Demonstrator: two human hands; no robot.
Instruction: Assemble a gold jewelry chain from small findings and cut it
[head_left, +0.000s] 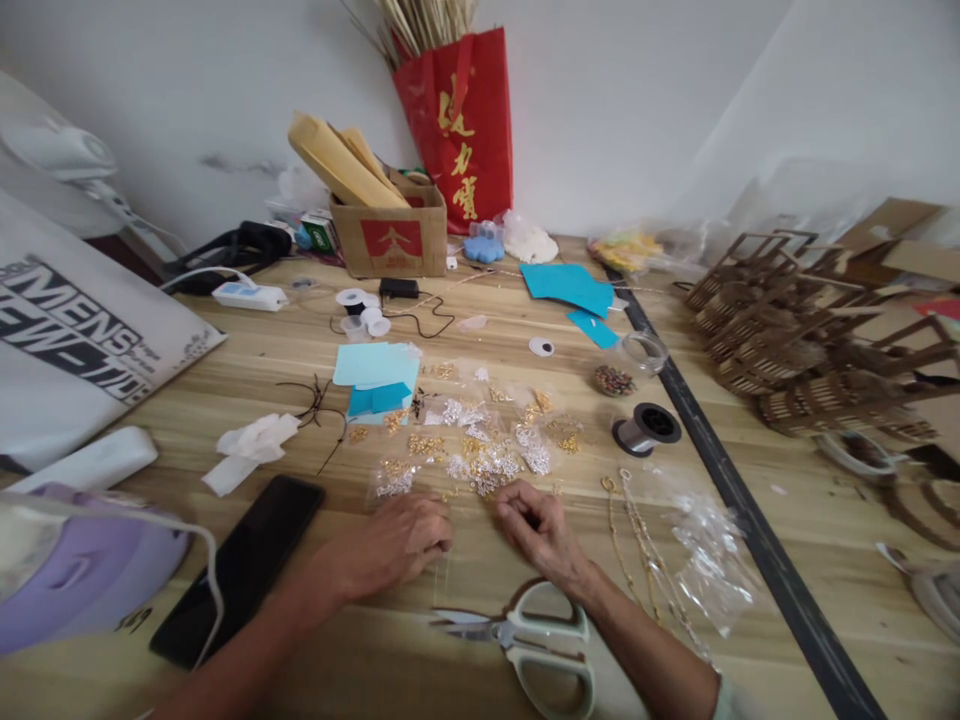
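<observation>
Bench [247, 370] of streaked light wood fills most of the view, crossed on the right by a dark strip. Brown slatted objects [795, 350] are heaped at its right side, and a white bag [75, 340] with black lettering leans in from the left. At the back, a red bag [480, 120] with gold characters stands behind a cardboard box [390, 245], which holds rolled tan paper.

Both hands are low over the near middle of the bench, apart from each other. The left hand [401, 540] is palm down, its fingers bent together beside a packet of silver-coloured pieces. The right hand [544, 535] is curled, thumb and forefinger drawn close, at the near edge of the bead packets. The fingertips are small and partly hidden, so I cannot tell whether either hand pinches something.

A black phone [240, 570] lies left of the left forearm. Scissors [504, 632] with pale handles lie between the forearms, blades slightly parted and pointing left. Right of the right forearm are crumpled clear plastic [712, 550] and chains [613, 530]; a dark spool [646, 430] sits farther back. Smallest are the gold and silver beads [499, 465], spread in clear packets just beyond the hands.
</observation>
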